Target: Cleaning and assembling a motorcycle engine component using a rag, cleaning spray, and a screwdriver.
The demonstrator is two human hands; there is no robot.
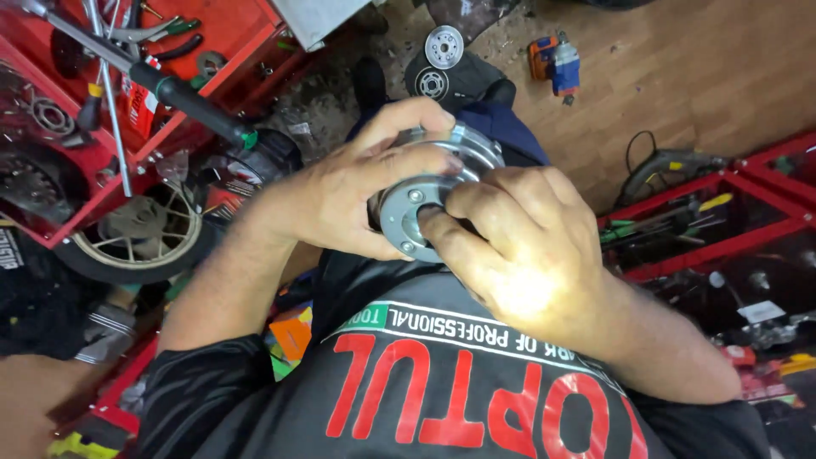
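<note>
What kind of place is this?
Probably a motorbike repair workshop: red tool trays hold hand tools, a spoked wheel lies nearby, and both hands hold a round metal machine part.

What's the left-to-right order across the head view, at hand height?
Spoked wheel → left hand → round metal clutch-like part → right hand → red tool tray. The hands and the part overlap; the order follows their middles.
</note>
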